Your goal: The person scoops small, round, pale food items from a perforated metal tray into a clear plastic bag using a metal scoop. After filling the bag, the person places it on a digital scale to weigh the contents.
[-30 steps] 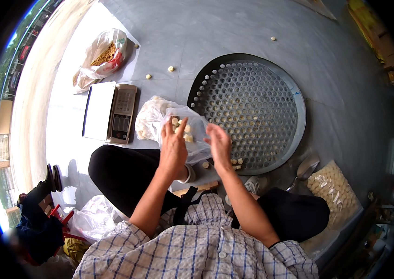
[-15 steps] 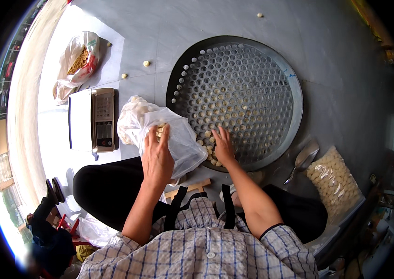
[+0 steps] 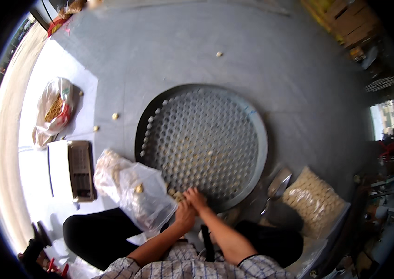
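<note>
Both hands are close together at the near-left rim of a large round metal tray [image 3: 263, 144] patterned with rows of round holes. My left hand [image 3: 185, 215] is by a small heap of pale round pieces [image 3: 175, 194]; its fingers are hidden and blurred. Against it lies my right hand [image 3: 195, 199], its fingers bent and slightly apart over the heap's edge. A translucent plastic bag [image 3: 153, 197] with more pale pieces slumps beside my left hand, its mouth toward the tray. Some pale bits sit in the tray's holes, and several white pieces line its left side.
Left of the bag stands a digital scale [image 3: 80, 172]. Beyond it sits an open bag of brown sticks [image 3: 55, 109]. A metal scoop [image 3: 278, 183] and a filled clear bag [image 3: 315, 200] lie at right. Loose pieces [image 3: 115, 116] dot the grey floor.
My left hand has left the plastic bag and moved right to the heap, meeting my right hand. My right hand has drawn left and nearer. The view has shifted, showing more floor beyond.
</note>
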{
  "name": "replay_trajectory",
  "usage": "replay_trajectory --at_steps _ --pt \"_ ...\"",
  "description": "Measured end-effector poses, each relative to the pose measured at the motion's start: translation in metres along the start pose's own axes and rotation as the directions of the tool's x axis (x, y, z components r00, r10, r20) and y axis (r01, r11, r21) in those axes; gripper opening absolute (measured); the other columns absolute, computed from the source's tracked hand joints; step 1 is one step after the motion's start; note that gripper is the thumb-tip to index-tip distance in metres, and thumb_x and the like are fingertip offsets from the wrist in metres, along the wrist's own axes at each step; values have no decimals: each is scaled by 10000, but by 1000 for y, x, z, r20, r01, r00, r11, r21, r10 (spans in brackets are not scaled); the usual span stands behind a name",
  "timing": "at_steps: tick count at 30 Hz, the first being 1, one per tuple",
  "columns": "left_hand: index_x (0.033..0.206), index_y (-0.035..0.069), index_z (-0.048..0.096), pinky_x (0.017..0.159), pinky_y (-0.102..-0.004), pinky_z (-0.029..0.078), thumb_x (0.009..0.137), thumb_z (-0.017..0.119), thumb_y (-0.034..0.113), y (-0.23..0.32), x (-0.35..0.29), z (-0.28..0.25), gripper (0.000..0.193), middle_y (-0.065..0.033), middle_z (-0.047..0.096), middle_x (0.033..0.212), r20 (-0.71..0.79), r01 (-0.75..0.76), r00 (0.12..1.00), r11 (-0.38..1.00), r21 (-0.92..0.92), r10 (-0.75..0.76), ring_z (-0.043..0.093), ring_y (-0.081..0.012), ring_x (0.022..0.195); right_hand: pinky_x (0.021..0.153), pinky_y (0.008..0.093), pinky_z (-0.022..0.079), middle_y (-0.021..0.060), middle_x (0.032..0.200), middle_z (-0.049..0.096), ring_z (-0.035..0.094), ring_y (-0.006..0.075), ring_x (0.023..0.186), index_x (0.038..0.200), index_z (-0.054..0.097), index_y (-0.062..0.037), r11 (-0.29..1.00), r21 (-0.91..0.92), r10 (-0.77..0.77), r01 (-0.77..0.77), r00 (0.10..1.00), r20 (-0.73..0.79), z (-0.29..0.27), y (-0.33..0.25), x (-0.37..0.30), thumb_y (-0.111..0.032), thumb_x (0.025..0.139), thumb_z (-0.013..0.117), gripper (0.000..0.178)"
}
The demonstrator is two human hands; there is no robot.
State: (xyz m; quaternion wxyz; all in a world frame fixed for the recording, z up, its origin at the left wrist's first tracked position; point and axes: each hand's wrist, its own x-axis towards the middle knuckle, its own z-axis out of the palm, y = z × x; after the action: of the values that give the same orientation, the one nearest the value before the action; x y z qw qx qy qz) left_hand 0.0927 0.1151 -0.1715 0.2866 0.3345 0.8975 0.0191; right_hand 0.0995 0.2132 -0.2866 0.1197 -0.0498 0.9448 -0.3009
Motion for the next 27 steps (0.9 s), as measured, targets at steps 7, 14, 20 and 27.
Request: replay_trajectory --at_steps 7,14,20,27 --pt "1323 57 348 980 -549 223 723 570 257 -59 47 77 670 -309 266 1339 -356 459 817 885 -76 -455 282 -472 1205 741 417 447 105 952 490 486 328 937 988 547 -88 985 21 168 -171 979 119 -51 -7 -18 -107 775 590 218" --pt "1407 82 174 985 -538 230 677 650 342 -101 38 88 910 -337 224 1343 -49 299 935 855 -423 -351 277 -501 1197 782 493 417 195 1126 412 444 394 1016 1090 495 -86 730 -167 683 -663 706 185 -37 -8 -28 -411 819 579 431" --pt "1379 131 269 922 -478 342 689 655 350 -89 43 80 820 -291 357 1271 -187 316 898 881 -352 -397 369 -454 1141 829 485 421 235 1181 393 439 408 1051 1158 458 -39 630 -200 774 -750 585 242 -35 -21 -22 -446 806 567 549" --pt "1269 202 425 842 -458 397 838 475 188 -96 51 125 435 -213 372 1285 63 453 857 690 -565 -511 458 -367 1067 917 454 348 224 1132 435 439 385 1048 1097 486 -29 585 -74 811 -808 584 32 -9 -44 -14 -428 733 636 560"
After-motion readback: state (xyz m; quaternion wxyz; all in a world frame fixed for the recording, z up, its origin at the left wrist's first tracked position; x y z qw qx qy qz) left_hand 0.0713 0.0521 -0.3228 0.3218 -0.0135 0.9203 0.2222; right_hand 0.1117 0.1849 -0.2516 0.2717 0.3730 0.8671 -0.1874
